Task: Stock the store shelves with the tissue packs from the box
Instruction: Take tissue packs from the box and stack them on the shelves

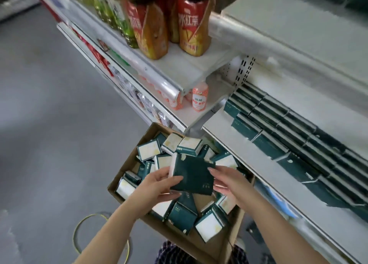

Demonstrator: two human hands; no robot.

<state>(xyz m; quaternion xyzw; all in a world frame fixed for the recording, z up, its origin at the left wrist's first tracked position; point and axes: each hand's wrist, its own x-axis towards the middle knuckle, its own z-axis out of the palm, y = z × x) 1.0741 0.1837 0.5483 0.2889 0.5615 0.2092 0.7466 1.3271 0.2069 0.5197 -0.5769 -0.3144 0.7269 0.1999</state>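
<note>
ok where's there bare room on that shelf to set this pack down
Bare: the front strip of the shelf, between its edge and the row of green packs. Crowded: the row itself, and the box, heaped with loose packs.

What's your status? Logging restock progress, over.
Left hand, right hand both grip one tissue pack over the box. Row on shelf partly stocked. Nothing blocking.

we've got a smooth grey floor (49, 124), white metal shelving (298, 34) on our right, iced tea bottles (190, 30) up top, yellow cable (76, 230) looped by our feet
</note>
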